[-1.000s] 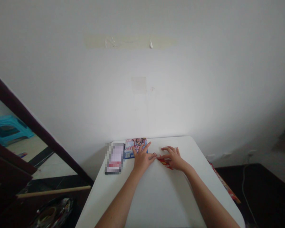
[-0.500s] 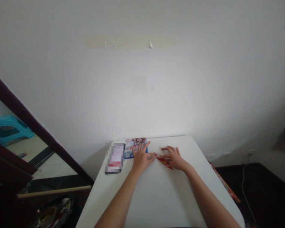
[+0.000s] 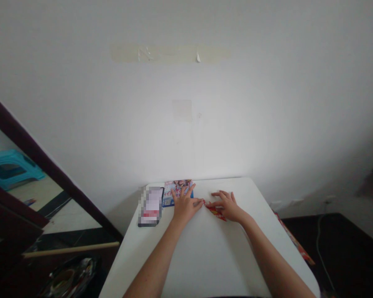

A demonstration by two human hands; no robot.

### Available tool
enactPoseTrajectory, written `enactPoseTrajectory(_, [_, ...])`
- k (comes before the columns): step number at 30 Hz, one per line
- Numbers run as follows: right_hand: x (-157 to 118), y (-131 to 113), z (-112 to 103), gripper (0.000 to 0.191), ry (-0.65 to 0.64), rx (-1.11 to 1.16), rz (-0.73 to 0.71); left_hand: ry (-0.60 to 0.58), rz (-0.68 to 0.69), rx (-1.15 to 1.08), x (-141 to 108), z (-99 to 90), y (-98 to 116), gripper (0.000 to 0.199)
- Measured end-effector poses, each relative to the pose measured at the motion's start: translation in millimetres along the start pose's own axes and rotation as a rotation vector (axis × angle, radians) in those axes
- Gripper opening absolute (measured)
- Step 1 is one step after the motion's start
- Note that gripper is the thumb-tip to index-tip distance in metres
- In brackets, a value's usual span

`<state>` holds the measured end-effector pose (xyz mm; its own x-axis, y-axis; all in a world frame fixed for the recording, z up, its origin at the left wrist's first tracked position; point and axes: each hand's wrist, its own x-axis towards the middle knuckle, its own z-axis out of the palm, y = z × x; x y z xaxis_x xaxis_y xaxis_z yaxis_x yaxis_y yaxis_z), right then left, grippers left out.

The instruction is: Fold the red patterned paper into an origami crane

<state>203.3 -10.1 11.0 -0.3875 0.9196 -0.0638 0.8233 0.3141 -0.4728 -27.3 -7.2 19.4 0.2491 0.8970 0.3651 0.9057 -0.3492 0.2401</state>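
A small folded red and yellow paper (image 3: 217, 213) lies on the white table (image 3: 205, 256). My left hand (image 3: 185, 205) pinches its left tip between thumb and index finger, with the other fingers spread over a blue printed leaflet (image 3: 169, 201). My right hand (image 3: 228, 206) rests on the paper's right part, fingers bent and partly spread, the thumb and index finger on the paper. To the left of the leaflet lies a phone (image 3: 151, 207) with a blurred screen.
Behind the table rises a white wall (image 3: 236, 103) with tape marks. On the left are a dark-framed mirror, a blue stool (image 3: 14, 169) and a black bag (image 3: 71, 277) on the floor. A cable (image 3: 318, 240) hangs at the right.
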Motion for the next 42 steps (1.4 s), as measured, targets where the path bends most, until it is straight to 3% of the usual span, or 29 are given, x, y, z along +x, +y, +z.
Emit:
enactPoseTrajectory(13, [-1,-2,-2,0.057,-0.022,0.003,0.02,0.025,0.001,-0.066,-6,5.4,7,0.013])
enactPoseTrajectory(21, [-1,1,1,0.056,0.002,0.017,0.006,-0.028,-0.12,-0.085,-1,7.8,5,0.018])
enactPoseTrajectory(29, [6,7,13,0.03,0.19,0.089,0.039,-0.098,-0.028,-0.123,-7,9.0,8,0.021])
enactPoseTrajectory(33, [7,11,14,0.022,0.197,0.106,0.033,-0.148,-0.034,-0.081,-9,9.6,10,0.025])
enactPoseTrajectory(42, [6,12,11,0.02,0.16,0.097,0.005,-0.058,-0.105,-0.007,-6,10.5,7,0.027])
